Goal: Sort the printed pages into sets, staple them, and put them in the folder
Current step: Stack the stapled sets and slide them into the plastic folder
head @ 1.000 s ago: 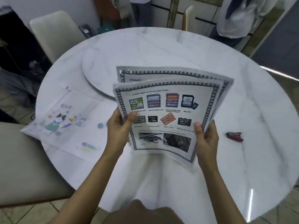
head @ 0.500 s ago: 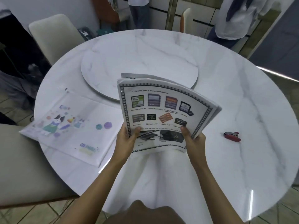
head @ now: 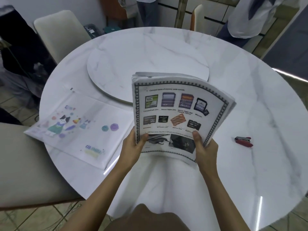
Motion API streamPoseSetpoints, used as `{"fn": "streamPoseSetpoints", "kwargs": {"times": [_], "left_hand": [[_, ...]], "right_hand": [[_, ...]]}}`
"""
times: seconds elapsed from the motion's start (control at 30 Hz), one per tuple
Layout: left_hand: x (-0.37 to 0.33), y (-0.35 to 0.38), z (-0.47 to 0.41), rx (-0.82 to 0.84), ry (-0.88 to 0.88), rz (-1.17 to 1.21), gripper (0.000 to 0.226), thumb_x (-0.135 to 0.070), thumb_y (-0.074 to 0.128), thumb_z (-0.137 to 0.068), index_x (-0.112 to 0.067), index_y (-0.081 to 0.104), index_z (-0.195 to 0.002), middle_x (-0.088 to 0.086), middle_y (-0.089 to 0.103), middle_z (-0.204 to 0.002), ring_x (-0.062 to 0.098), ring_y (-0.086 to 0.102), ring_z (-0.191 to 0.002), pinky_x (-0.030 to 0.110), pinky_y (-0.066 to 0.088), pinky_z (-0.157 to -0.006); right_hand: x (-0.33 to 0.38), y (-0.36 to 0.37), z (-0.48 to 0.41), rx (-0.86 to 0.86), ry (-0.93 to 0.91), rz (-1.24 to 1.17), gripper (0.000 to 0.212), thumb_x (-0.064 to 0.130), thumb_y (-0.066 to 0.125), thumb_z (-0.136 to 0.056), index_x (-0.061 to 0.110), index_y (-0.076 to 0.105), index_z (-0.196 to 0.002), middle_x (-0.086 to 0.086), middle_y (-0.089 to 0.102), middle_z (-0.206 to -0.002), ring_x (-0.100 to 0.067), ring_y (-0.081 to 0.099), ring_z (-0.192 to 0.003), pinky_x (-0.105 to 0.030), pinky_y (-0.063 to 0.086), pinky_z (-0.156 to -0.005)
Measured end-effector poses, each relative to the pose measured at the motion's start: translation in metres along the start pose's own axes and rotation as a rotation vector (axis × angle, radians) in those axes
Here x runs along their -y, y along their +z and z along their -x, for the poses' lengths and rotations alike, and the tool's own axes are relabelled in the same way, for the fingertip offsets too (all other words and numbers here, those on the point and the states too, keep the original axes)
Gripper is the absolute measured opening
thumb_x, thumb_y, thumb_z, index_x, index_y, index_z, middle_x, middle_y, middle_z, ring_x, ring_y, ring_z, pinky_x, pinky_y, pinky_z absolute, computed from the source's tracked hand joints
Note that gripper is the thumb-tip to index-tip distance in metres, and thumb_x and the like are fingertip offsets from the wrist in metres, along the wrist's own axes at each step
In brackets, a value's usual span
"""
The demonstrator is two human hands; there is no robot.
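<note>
So right now I've got the whole stack of pages [head: 180, 114] up off the table [head: 250, 97] in front of me. Its long side runs away from me and the top right corner flops back a bit. My left hand [head: 133, 145] grips the bottom left corner, thumb on the front sheet and fingers tucked behind. My right hand [head: 205, 149] does the same at the bottom right, thumb pressed just under the memory card pictures. So both hands are clamped on paper and neither is free. The bit that matters for what comes next: the red stapler [head: 243, 141] is lying on the table off to my right, clear of the stack, so my right hand is the closer one to it. The folder [head: 80, 127] with the cat on it lies flat on my left, near my left hand. As far as I can tell nothing's been split into sets or stapled yet. I reckon I'm at the thumbing-through stage, and one hand will have to let go before I can peel sheets off.
</note>
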State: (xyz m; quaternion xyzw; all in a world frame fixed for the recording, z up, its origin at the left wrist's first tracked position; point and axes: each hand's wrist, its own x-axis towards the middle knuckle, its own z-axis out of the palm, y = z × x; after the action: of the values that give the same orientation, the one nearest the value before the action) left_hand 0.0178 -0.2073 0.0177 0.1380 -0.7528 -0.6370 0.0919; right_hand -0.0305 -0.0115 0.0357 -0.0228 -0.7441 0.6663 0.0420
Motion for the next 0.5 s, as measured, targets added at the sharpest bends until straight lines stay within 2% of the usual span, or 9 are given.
{"fn": "streamPoseSetpoints", "kwargs": {"times": [0.1,0.17,0.2,0.3,0.33,0.4,0.5], "left_hand": [[0.003,-0.009,-0.007,-0.03,-0.01,-0.142,0.02,-0.027,0.053,-0.091,-0.019,0.055,-0.11,-0.01,0.066,-0.101,0.005,0.062,-0.092,0.012,0.047,-0.077],[0.014,-0.018,-0.012,-0.102,-0.017,-0.295,0.022,-0.024,0.052,-0.092,-0.015,0.055,-0.111,-0.003,0.065,-0.106,0.014,0.06,-0.095,0.014,0.044,-0.076],[0.022,-0.025,-0.015,-0.145,-0.017,-0.418,0.026,-0.022,0.052,-0.091,-0.013,0.054,-0.116,0.002,0.062,-0.112,0.019,0.057,-0.101,0.021,0.043,-0.081],[0.052,-0.046,-0.014,-0.212,-0.087,-0.96,0.047,-0.017,0.058,-0.086,-0.006,0.044,-0.13,0.019,0.046,-0.136,0.038,0.043,-0.121,0.045,0.038,-0.096],[0.061,-0.051,-0.011,-0.208,-0.135,-1.055,0.053,-0.018,0.059,-0.084,-0.003,0.042,-0.132,0.023,0.039,-0.141,0.042,0.037,-0.127,0.049,0.034,-0.1],[0.071,-0.056,-0.004,-0.195,-0.199,-1.075,0.057,-0.022,0.058,-0.085,-0.001,0.039,-0.135,0.027,0.034,-0.144,0.045,0.032,-0.132,0.054,0.03,-0.105],[0.076,-0.061,0.005,-0.138,-0.173,-1.065,0.058,-0.026,0.055,-0.088,-0.003,0.036,-0.138,0.025,0.033,-0.146,0.044,0.029,-0.134,0.053,0.028,-0.107]], "right_hand": [[-0.004,-0.003,-0.007,0.013,-0.05,0.137,0.02,0.021,0.057,-0.088,0.019,0.058,-0.108,0.015,0.063,-0.094,0.015,0.062,-0.081,-0.004,0.048,-0.074],[-0.006,-0.004,-0.009,0.004,-0.071,0.221,0.026,0.022,0.056,-0.089,0.01,0.061,-0.112,0.006,0.063,-0.097,0.005,0.061,-0.081,0.001,0.045,-0.071],[-0.007,-0.004,-0.009,-0.005,-0.073,0.255,0.03,0.022,0.056,-0.09,0.005,0.061,-0.114,0.003,0.062,-0.1,-0.004,0.061,-0.083,0.0,0.044,-0.07],[-0.013,-0.007,-0.008,-0.034,-0.059,0.334,0.034,0.023,0.054,-0.091,0.001,0.059,-0.116,-0.005,0.062,-0.102,-0.017,0.058,-0.089,-0.02,0.048,-0.08],[-0.014,-0.008,-0.008,-0.043,-0.05,0.349,0.034,0.024,0.053,-0.091,0.0,0.059,-0.115,-0.008,0.063,-0.101,-0.018,0.057,-0.088,-0.026,0.048,-0.082],[-0.016,-0.011,-0.008,-0.06,-0.045,0.386,0.034,0.023,0.052,-0.092,-0.001,0.059,-0.115,-0.013,0.064,-0.103,-0.019,0.056,-0.087,-0.028,0.047,-0.082],[-0.019,-0.017,-0.009,-0.08,-0.036,0.446,0.035,0.023,0.051,-0.093,-0.003,0.058,-0.115,-0.02,0.065,-0.106,-0.02,0.054,-0.083,-0.024,0.045,-0.076]]}}
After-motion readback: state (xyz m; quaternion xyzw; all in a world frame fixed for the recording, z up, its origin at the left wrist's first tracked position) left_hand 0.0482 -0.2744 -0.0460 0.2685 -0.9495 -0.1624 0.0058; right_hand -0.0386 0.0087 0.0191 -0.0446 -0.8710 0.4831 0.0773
